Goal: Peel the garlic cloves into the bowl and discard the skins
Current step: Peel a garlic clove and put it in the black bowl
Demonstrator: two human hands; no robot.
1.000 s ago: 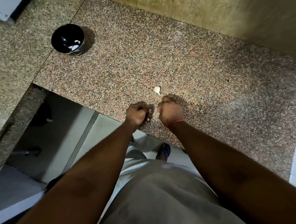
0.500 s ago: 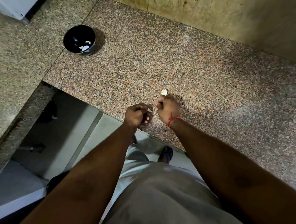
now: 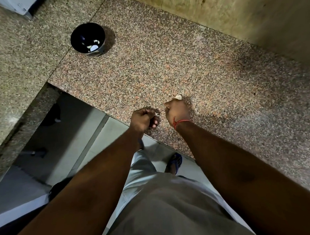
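A black bowl point(image 3: 87, 38) with a few pale peeled cloves inside stands on the granite counter point(image 3: 166, 64) at the far left. My left hand point(image 3: 143, 120) is curled at the counter's front edge and pinches a small white scrap of garlic skin point(image 3: 157, 114) between thumb and fingers. Just to its right is my right hand point(image 3: 177, 111), with a red thread at the wrist. It is curled too, its fingertips on a pale garlic clove point(image 3: 178, 97) that peeks out beyond the knuckles. The inside of that fist is hidden.
A tan wall point(image 3: 235, 12) rises behind the counter. A second granite slab point(image 3: 17, 60) joins on the left, with an open gap and tiled floor point(image 3: 63, 138) below. My foot in a blue sandal point(image 3: 176, 163) stands by the counter's edge.
My hands were pressed together and have drawn apart. The left keeps the skin scrap. The right has moved forward until it meets the loose clove. The view has shifted, so the bowl sits further right.
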